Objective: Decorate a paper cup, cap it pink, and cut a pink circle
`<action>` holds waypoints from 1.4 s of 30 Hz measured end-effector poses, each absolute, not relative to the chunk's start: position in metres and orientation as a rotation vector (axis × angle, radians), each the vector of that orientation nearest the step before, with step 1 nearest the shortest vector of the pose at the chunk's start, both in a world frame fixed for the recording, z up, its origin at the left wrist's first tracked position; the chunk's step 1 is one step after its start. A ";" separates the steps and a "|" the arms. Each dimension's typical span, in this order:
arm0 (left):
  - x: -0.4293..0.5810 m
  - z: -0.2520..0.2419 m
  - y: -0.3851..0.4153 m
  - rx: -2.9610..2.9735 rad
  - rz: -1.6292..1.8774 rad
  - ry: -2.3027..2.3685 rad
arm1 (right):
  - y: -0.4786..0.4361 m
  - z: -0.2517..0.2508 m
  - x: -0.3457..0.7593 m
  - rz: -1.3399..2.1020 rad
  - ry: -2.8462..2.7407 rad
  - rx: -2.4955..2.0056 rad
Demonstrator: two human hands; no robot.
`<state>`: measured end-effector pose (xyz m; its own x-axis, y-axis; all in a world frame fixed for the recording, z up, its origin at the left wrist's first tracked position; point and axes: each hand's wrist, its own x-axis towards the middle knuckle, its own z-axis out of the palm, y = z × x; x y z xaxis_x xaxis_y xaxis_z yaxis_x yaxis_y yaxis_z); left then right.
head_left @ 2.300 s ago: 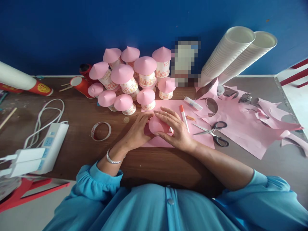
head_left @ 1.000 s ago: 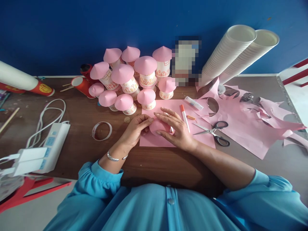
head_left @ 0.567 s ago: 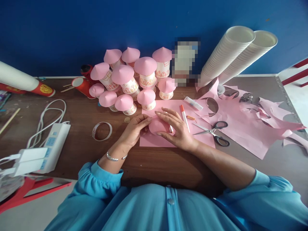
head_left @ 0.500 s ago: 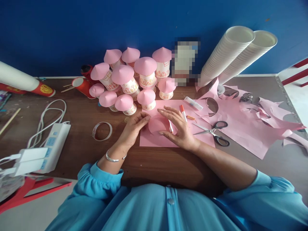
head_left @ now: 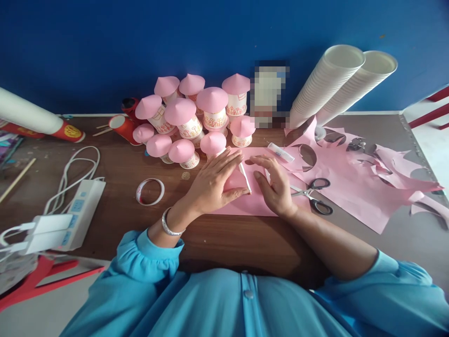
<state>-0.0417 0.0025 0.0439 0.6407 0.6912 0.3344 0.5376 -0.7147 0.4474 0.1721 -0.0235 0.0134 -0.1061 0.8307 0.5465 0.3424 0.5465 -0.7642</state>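
Observation:
My left hand [head_left: 212,185] spreads over a small pink round paper piece with a white rim [head_left: 245,178], its thumb below and fingers above. The rim faces right; most of the piece is hidden under the palm. Apart from it, my right hand [head_left: 276,185] is curved with thumb and fingers separated, and I see nothing in its grasp. Both hands are above a pink paper sheet [head_left: 254,208]. Scissors [head_left: 308,192] with black handles lie just right of my right hand. Beyond it is a clear, white-labelled tube [head_left: 281,152].
Several paper-cup houses with pink cone roofs [head_left: 180,110] stand behind my left hand. Cut pink paper scraps [head_left: 365,187] spread at the right, below two tall cup stacks [head_left: 326,84]. At the left are a white ring [head_left: 139,192] and a power strip [head_left: 84,210] with cables.
My left hand has gone from pinching the piece's left edge to covering it. My right hand has drawn back to the right, off the piece. The white rim now faces right.

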 end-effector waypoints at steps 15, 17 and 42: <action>-0.036 0.048 0.007 2.535 0.557 0.932 | -0.024 0.016 0.171 0.444 -1.748 -0.968; -0.038 0.045 0.007 2.527 0.588 0.946 | -0.025 0.017 0.171 0.409 -1.773 -0.979; -0.060 0.045 -0.001 2.497 0.596 1.032 | -0.045 0.013 0.170 0.166 -2.104 -1.034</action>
<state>-0.0597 -0.0012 0.0448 0.6420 0.7287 0.2386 0.5710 -0.6620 0.4854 0.1695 -0.0451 0.0126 -0.3730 0.7209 0.5841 0.6207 0.6618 -0.4204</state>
